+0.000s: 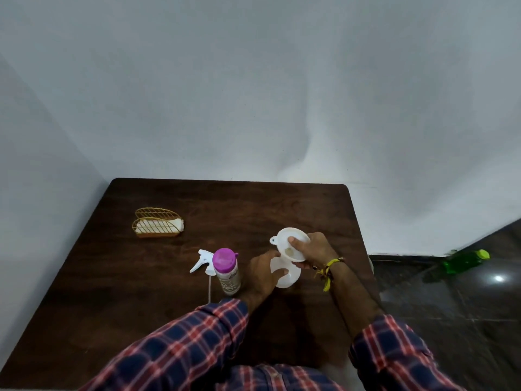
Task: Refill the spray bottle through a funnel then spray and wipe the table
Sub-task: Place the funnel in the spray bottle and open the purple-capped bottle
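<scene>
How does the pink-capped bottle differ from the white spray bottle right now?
The pink-capped bottle is capped and nobody touches it; the white spray bottle is open, its trigger head lying on the table, and the left hand steadies it. The pink-capped bottle is slim and pale grey-beige; the spray bottle is white and wider. The right hand holds the white funnel over the spray bottle only. Both stand upright.

A gold wire napkin holder (156, 223) stands on the far left part of the dark brown wooden worktop (225, 204), with white paper napkins (174, 223) lying in it. A pale grey-white wall (253, 94) rises behind the worktop. To the right, a green plastic bottle with a yellow-green cap (465, 261) lies on its side on the dark glossy tiled floor (451, 306), close to the wall.
</scene>
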Motion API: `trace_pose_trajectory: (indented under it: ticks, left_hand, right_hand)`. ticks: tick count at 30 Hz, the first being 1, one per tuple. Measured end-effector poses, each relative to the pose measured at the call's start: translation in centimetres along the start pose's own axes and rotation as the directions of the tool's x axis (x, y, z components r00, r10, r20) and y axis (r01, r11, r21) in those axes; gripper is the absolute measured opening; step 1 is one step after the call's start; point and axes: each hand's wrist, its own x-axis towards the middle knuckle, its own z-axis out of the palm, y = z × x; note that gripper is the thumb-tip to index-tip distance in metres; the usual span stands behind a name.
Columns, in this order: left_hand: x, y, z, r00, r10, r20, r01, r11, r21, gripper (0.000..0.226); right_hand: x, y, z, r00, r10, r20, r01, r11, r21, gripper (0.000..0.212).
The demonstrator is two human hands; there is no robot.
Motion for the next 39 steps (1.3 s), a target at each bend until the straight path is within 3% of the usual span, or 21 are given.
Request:
trace_pose_trajectory:
  ticks: [5,11,15,18,19,21,23,24,26,28,29,33,36,39]
  left_hand:
    - [-0.1,-0.3,0.2,1.0,0.022,0.0,-0.022,0.999,-0.029,0.051]
    - [-1.6,0.1,-0.6,0.998,0.053,-0.014,-0.054,0.995,-0.082,0.058]
    - [-4.6,1.1,-2.8,0.99,0.101,-0.095,-0.104,0.994,-0.026,0.051]
    - [-7.5,2.0,-5.8,0.961,0.24,-0.138,-0.235,0.97,0.054,0.031]
    - [-8.4,2.2,-6.8,0.926,0.313,-0.21,-0.302,0.95,0.083,0.023]
    - [-9.8,2.1,-8.6,0.786,0.422,-0.452,-0.398,0.905,0.153,0.019]
    - [-10.6,0.8,-10.1,0.705,0.285,-0.65,-0.338,0.94,0.046,0.039]
    - [-10.6,-0.3,-10.6,0.73,0.158,-0.665,-0.268,0.961,-0.066,0.051]
    - [-10.2,-2.6,-11.0,0.845,-0.005,-0.535,-0.128,0.969,-0.212,0.072]
    - [-9.3,-4.1,-10.8,0.955,-0.035,-0.295,-0.059,0.951,-0.303,0.083]
    - [-8.7,-4.2,-10.4,0.979,-0.021,-0.203,-0.04,0.956,-0.292,0.078]
    - [-6.6,-4.1,-10.1,0.987,-0.063,-0.149,0.06,0.998,-0.019,0.052]
    - [-6.1,-5.0,-10.5,0.99,-0.109,-0.087,0.105,0.993,-0.044,0.041]
    - [-6.5,-5.4,-11.7,0.995,-0.027,-0.092,0.019,0.996,-0.084,0.041]
  right_hand:
    - [0.4,-0.5,0.7,0.995,-0.069,-0.076,0.044,0.953,-0.301,0.047]
    - [-0.7,-1.7,-0.3,0.96,-0.221,-0.174,0.118,0.877,-0.466,0.046]
    - [-3.7,-3.3,-0.4,0.822,-0.474,-0.317,0.3,0.832,-0.466,0.041]
    - [-6.5,-5.1,1.2,0.697,-0.637,-0.329,0.48,0.756,-0.445,0.029]
    - [-7.3,-5.4,2.1,0.668,-0.672,-0.32,0.534,0.733,-0.422,0.025]
    - [-8.4,-5.6,4.3,0.648,-0.708,-0.281,0.607,0.703,-0.371,0.02]
    - [-8.9,-5.4,6.6,0.715,-0.677,-0.172,0.602,0.723,-0.34,0.02]
    - [-9.0,-5.1,7.8,0.762,-0.641,-0.094,0.576,0.738,-0.352,0.023]
    - [-9.0,-4.6,10.2,0.829,-0.554,0.07,0.519,0.716,-0.466,0.041]
    - [-9.1,-4.4,12.1,0.862,-0.471,0.189,0.469,0.596,-0.652,0.058]
    - [-9.2,-4.3,12.8,0.874,-0.438,0.213,0.44,0.523,-0.73,0.062]
    - [-8.8,-4.5,13.8,0.882,-0.409,0.234,0.389,0.353,-0.851,0.062]
    - [-8.0,-4.7,13.3,0.837,-0.4,0.375,0.503,0.289,-0.814,0.06]
    - [-7.3,-4.9,12.7,0.8,-0.366,0.475,0.576,0.249,-0.779,0.06]
